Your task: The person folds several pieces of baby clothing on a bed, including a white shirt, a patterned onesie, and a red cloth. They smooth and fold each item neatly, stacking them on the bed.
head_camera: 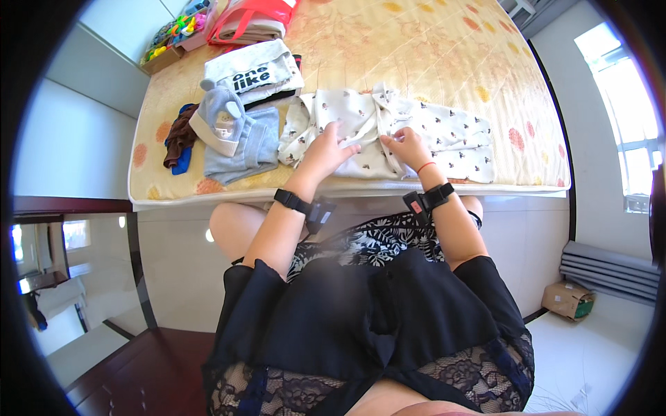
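Observation:
A white garment with a small dark printed pattern (452,127) lies spread on the mattress in front of me, its legs or sleeves reaching to the right. My left hand (327,154) is over its left part, thumb and fingers apart, with nothing visibly held. With thumb and index finger, my right hand (409,149) pinches the cloth near the garment's middle, beside a white strip or trim (364,130). Left of the garment sits a folded light-blue garment (260,148), with a blue-grey eared hat (223,117) on top.
Behind the hat is a stack of folded clothes (250,67), the top one printed with lettering. Brown and blue cloths (181,140) lie at left. A red bag (255,23) and a box of toys (171,44) stand farther back on the mattress (416,47). A cardboard box (564,300) is on the floor.

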A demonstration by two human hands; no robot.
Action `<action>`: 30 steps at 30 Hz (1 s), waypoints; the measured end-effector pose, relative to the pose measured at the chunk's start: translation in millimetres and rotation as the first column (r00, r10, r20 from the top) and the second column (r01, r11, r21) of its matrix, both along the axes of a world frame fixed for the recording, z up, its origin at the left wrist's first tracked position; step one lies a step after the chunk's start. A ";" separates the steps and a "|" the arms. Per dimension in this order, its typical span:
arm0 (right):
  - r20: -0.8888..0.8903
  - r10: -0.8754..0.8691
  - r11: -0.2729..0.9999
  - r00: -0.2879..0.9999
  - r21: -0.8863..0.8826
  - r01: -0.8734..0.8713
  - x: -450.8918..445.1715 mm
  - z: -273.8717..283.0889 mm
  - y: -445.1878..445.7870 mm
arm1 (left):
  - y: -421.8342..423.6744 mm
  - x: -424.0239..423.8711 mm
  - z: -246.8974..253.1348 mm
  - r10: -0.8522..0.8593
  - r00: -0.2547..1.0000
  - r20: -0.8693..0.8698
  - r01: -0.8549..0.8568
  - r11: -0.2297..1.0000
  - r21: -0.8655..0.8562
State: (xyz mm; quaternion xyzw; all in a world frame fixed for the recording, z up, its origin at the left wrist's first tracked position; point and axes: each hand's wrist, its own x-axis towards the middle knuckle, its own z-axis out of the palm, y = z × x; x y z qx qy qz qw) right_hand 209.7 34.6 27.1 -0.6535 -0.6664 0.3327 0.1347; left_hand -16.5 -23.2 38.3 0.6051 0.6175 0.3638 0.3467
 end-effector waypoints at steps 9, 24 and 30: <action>-0.050 0.067 0.954 0.996 0.296 -0.050 3.1 -14.3 18.4 | 37.5 -1.9 32.4 -0.193 0.981 -0.025 0.177 0.936 -0.305; -0.784 0.206 0.963 0.586 0.270 0.022 35.3 61.1 -22.5 | -13.0 -22.5 66.5 -0.407 0.662 0.629 0.291 0.913 0.285; -0.840 0.061 0.983 0.539 0.145 0.114 21.6 30.7 3.0 | 16.3 -10.6 58.4 -0.192 0.736 0.649 0.140 0.981 0.131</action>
